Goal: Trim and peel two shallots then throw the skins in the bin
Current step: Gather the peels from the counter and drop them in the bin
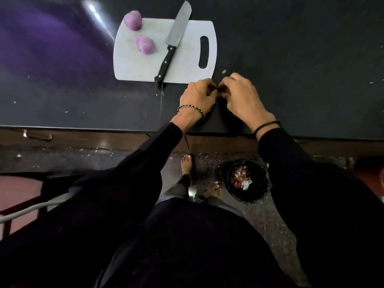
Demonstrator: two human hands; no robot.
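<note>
Two peeled shallots are pictured on a white cutting board (187,59) toward the far side of the counter (291,59), the far shallot (133,20) at the board's far left corner and the near shallot (145,44) closer to its middle. The knife (174,41) is laid diagonally beside them, its handle over the board's near edge. Just off the board's near right corner, the left hand (197,97) and right hand (241,96) are held together, fingers curled and fingertips meeting around what appear to be gathered skins (216,92), though little of them is shown. Trimming and peeling are judged done. The scraps are thought to be collected toward the counter's front edge because the bin (251,197), with peelings inside, is stood on the floor just below.
</note>
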